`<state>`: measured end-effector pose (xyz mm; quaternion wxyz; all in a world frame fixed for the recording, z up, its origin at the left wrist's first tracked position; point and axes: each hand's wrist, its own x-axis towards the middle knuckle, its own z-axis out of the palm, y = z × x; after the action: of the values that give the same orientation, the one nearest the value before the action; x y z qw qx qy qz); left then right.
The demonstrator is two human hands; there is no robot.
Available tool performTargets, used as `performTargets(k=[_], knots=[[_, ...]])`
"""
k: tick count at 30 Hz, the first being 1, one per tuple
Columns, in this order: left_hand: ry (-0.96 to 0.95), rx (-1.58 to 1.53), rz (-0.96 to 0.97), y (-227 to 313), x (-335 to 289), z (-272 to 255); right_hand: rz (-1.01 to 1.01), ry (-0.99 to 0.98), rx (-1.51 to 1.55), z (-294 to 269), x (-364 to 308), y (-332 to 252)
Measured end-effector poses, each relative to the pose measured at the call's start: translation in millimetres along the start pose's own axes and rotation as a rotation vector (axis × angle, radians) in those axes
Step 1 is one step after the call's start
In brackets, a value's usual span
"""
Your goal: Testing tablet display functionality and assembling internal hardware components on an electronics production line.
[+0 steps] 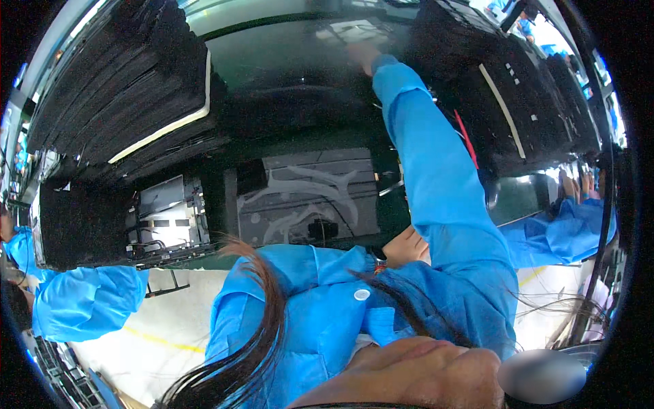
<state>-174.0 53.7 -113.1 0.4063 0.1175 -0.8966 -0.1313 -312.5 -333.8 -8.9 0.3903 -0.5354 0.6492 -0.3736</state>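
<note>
My right arm stretches far across the dark green table. At its end my right hand (366, 56) is smeared by motion and lies against a blurred white flat piece (354, 31); whether the fingers grip it I cannot make out. My left hand (407, 248) rests close to my body at the table's near edge, its fingers laid out side by side and partly covered by my right sleeve. In front of me lies a dark grey rectangular panel (310, 187) with paler curved marks and a black patch.
Tall stacks of black sheets (122, 75) with a cream edge strip rise at the left, and a black stack (524, 102) at the right. A silver-and-black electronic assembly (167, 215) sits near left. A thin red tool (466, 140) lies right of my arm. Blue-sleeved people work on both sides.
</note>
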Motion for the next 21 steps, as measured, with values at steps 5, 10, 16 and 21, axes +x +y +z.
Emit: performTargets(k=[5,10,16,21], knots=[[-0.142,-0.167,-0.3,11.8,1.9,-11.7,-0.16,0.023,-0.638,21.4,15.0,-10.2],[0.072,-0.017,-0.155,6.1,0.5,-0.6,-0.35,-0.059,-1.053,72.5,-56.2,-63.3],[0.236,-0.175,-0.623,21.7,6.7,6.4,-0.557,0.064,-0.931,90.9,-43.9,-19.2],[0.054,-0.218,-0.627,20.9,4.2,-2.1,-0.6,0.158,-0.938,90.8,-63.6,-17.8]])
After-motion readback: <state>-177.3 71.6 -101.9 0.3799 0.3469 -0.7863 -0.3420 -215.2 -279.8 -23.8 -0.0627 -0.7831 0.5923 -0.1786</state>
